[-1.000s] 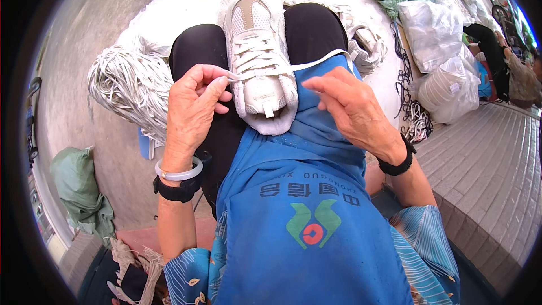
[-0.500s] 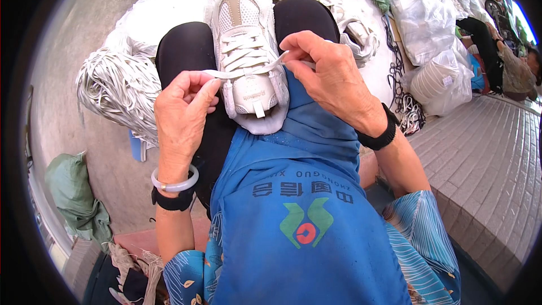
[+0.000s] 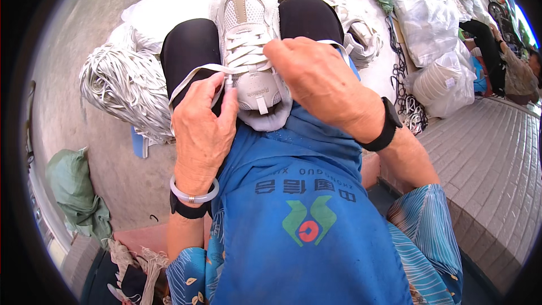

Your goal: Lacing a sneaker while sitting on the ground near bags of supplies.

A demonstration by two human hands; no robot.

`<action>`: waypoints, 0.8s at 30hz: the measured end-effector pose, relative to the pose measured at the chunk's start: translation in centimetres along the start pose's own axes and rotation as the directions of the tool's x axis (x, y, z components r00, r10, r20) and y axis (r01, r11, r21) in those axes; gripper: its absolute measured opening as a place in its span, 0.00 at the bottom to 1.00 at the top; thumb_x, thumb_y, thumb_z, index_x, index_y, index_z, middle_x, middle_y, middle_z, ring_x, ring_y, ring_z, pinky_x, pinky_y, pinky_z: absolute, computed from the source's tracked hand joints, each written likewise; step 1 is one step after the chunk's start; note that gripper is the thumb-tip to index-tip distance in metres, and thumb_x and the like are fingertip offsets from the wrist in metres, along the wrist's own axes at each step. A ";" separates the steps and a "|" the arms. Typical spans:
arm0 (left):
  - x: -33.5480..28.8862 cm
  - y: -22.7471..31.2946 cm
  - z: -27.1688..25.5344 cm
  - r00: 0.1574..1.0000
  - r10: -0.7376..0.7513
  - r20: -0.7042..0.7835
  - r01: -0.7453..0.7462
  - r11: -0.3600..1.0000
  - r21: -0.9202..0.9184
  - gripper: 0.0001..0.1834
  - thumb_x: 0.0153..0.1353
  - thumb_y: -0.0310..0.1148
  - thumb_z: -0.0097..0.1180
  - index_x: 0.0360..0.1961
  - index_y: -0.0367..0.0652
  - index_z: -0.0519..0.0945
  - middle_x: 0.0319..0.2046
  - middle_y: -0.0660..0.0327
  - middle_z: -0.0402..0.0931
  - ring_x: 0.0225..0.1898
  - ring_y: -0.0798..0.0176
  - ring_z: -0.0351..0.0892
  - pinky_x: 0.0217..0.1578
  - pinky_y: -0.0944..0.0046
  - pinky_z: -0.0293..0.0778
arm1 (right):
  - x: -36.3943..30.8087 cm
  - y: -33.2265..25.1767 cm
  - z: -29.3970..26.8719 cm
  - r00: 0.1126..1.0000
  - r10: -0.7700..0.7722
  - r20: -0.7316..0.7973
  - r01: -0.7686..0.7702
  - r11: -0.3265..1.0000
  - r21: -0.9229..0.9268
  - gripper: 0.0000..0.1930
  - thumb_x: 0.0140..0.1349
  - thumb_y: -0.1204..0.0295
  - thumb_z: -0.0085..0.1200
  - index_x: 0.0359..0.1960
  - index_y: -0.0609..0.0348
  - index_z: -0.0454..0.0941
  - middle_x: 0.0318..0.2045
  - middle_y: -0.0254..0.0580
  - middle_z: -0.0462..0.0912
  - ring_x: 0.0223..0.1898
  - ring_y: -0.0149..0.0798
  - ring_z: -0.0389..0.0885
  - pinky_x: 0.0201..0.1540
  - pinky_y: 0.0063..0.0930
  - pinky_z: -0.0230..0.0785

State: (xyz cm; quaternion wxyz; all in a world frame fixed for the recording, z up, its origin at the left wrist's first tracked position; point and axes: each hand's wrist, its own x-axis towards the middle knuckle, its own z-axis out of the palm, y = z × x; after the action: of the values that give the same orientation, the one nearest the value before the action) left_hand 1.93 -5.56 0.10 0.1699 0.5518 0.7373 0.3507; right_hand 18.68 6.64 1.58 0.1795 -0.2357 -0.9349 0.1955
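1. Your left hand (image 3: 204,121) is at the left edge of the white shoe (image 3: 247,20), thumb and forefinger near each other beside the lace (image 3: 204,68); whether its grip is closed on the lace cannot be told
2. Your right hand (image 3: 333,93) is over the right side of the shoe's lacing, back upward; its fingertips are hidden, so you cannot tell what its grip holds
3. The white shoe lies between your dark-clad knees (image 3: 189,48), toe pointing away from you
4. The lace arcs out left of the shoe over your left knee; more white lace shows right of the shoe, past your right hand
5. Your blue apron (image 3: 307,186) spreads from the shoe's heel toward you
6. Left of the shoe lies a thick bundle of white laces (image 3: 124,90)
7. Right of the shoe, past your knee, lies another pale shoe (image 3: 366,42), then dark laces (image 3: 400,73) and clear plastic bags (image 3: 427,31)
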 end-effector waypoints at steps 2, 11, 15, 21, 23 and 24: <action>0.3 0.1 -0.2 0.996 -0.076 0.040 0.077 0.997 -0.003 0.11 0.58 0.22 0.56 0.43 0.34 0.81 0.32 0.50 0.80 0.29 0.54 0.82 0.34 0.62 0.77 | 0.5 -1.0 -0.1 0.994 -0.047 0.097 0.054 0.996 -0.070 0.08 0.54 0.81 0.51 0.36 0.63 0.69 0.29 0.51 0.76 0.35 0.56 0.78 0.37 0.44 0.72; 0.4 -1.1 0.6 0.987 0.156 -0.034 -0.155 0.988 0.012 0.13 0.59 0.16 0.52 0.44 0.39 0.79 0.30 0.57 0.78 0.26 0.65 0.78 0.28 0.66 0.74 | -2.3 -0.3 0.6 0.971 0.198 -0.136 -0.187 0.978 0.090 0.14 0.58 0.67 0.63 0.42 0.61 0.76 0.34 0.47 0.77 0.37 0.53 0.78 0.40 0.42 0.71; 0.5 0.0 0.2 0.979 0.204 0.017 -0.205 0.976 0.075 0.11 0.58 0.15 0.53 0.42 0.38 0.78 0.34 0.53 0.79 0.32 0.55 0.80 0.33 0.61 0.75 | -3.0 -2.2 0.7 0.974 0.216 -0.063 -0.223 0.964 -0.147 0.20 0.55 0.61 0.65 0.43 0.60 0.76 0.38 0.45 0.76 0.39 0.47 0.77 0.43 0.39 0.67; 1.2 0.4 0.7 0.970 0.229 0.078 -0.241 0.948 0.208 0.09 0.56 0.17 0.55 0.39 0.37 0.77 0.36 0.53 0.77 0.36 0.50 0.79 0.37 0.57 0.75 | -2.9 -2.2 2.6 0.974 0.216 -0.072 -0.228 0.911 -0.343 0.18 0.53 0.60 0.63 0.36 0.61 0.75 0.32 0.43 0.74 0.35 0.41 0.75 0.38 0.36 0.62; 1.3 0.4 0.9 0.966 0.245 0.077 -0.257 0.938 0.233 0.09 0.56 0.17 0.56 0.38 0.37 0.77 0.36 0.53 0.75 0.37 0.50 0.78 0.38 0.57 0.75 | -2.8 -2.1 2.2 0.963 0.246 -0.115 -0.268 0.923 -0.276 0.18 0.53 0.61 0.63 0.36 0.61 0.75 0.32 0.43 0.74 0.35 0.42 0.76 0.38 0.36 0.63; 1.3 0.4 1.0 0.959 0.281 0.041 -0.283 0.930 0.235 0.09 0.56 0.17 0.56 0.37 0.38 0.76 0.37 0.54 0.74 0.38 0.50 0.78 0.39 0.57 0.75 | -2.7 -2.0 2.0 0.949 0.276 -0.153 -0.304 0.931 -0.205 0.18 0.53 0.61 0.63 0.36 0.61 0.75 0.32 0.44 0.74 0.35 0.42 0.76 0.38 0.37 0.63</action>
State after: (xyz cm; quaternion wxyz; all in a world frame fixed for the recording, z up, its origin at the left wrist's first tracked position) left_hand 2.41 -3.92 -0.12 0.0525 0.6694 0.6867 0.2784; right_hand 19.32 3.04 0.13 0.1773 -0.4016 -0.8932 0.0976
